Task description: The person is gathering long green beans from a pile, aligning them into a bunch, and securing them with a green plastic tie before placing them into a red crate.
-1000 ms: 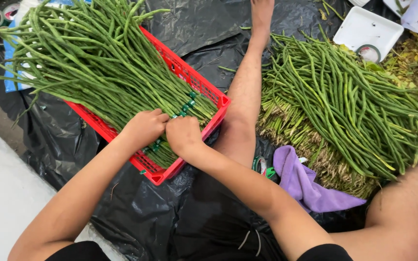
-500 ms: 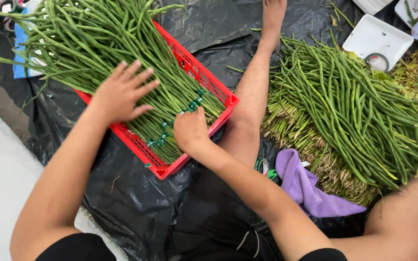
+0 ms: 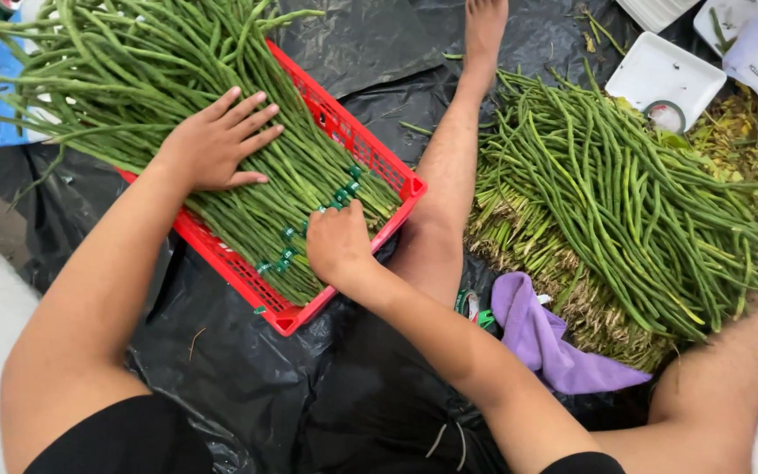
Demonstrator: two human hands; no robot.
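Green long beans [image 3: 177, 96] fill a red plastic crate [image 3: 357, 149] on black plastic sheeting [image 3: 221, 377]. The left hand [image 3: 217, 145] lies spread flat on them; the right hand [image 3: 337, 246] is curled, gripping their green-taped ends.

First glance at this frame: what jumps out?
The red plastic crate left of centre, heaped with bundled long green beans, draws the eye first. The left hand lies flat, fingers spread, on those beans, while the right hand is curled at their cut ends near the crate's front corner. To the right, a second big pile of loose long beans lies on black plastic sheeting, with a purple cloth by its near edge.
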